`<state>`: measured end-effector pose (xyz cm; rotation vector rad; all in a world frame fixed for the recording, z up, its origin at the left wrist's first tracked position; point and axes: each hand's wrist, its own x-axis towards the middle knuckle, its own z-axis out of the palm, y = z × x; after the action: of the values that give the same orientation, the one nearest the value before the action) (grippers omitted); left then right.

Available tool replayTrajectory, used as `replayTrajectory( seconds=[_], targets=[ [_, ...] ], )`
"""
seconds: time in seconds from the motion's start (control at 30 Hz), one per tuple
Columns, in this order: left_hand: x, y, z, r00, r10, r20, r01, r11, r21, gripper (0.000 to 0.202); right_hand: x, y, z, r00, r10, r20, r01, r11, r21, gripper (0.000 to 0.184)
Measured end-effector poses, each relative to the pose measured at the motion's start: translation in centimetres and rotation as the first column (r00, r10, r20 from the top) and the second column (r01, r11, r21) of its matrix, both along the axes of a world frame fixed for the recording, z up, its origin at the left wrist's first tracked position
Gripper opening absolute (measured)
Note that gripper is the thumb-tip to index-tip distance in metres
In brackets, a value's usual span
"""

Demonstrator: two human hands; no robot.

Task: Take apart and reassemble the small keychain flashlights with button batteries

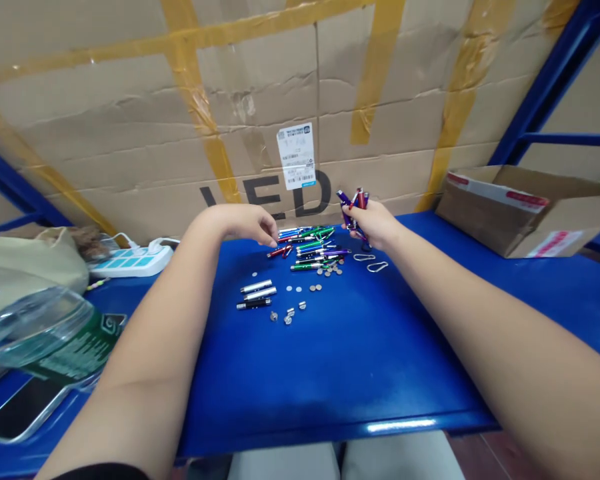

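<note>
Right now the right hand is closed around a bunch of purple and red pen lights, wrist raised, while the left hand, empty and apart from it, curls down just beside a heap of blue and green pen lights. Nearby on the blue table lie silver tubes, button cells and two carabiner clips, with a power strip and a cardboard box farther out

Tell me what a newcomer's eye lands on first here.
A heap of slim blue and green pen lights lies on the blue shelf. The right hand grips a bunch of purple and red ones just beside it, the left hand at its edge. Behind, a big cardboard carton with yellow tape fills the view.
</note>
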<state>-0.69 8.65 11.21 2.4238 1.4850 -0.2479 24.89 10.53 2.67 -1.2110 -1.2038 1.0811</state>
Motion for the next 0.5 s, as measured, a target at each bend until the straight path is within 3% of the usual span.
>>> replayTrajectory(
  seconds=[0.1, 0.23, 0.33, 0.5],
  targets=[
    [0.2, -1.6, 0.9, 0.999, -0.010, -0.033, 0.009, 0.999, -0.041, 0.034, 0.1, 0.2, -0.3, 1.000, 0.011, -0.006, -0.011, 1.000, 0.015, 0.010],
    [2.1, -2.9, 1.1, 0.998, -0.055, -0.025, 0.056, 0.997, 0.051, 0.031, 0.1, 0.4, -0.5, 1.000, 0.004, -0.015, -0.003, 0.999, 0.036, 0.010],
    [3.9, -2.6, -0.1, 0.991, -0.129, -0.040, 0.133, 0.982, 0.134, 0.027, 0.0, 0.3, -0.2, 1.000, 0.004, -0.031, -0.003, 0.999, 0.047, 0.011],
    [5.9, -1.3, -3.2, 0.967, -0.217, -0.132, 0.235, 0.963, 0.133, 0.027, 0.7, 0.0, 0.8, 0.986, 0.010, -0.167, 0.000, 0.998, 0.056, 0.012]
  ],
)
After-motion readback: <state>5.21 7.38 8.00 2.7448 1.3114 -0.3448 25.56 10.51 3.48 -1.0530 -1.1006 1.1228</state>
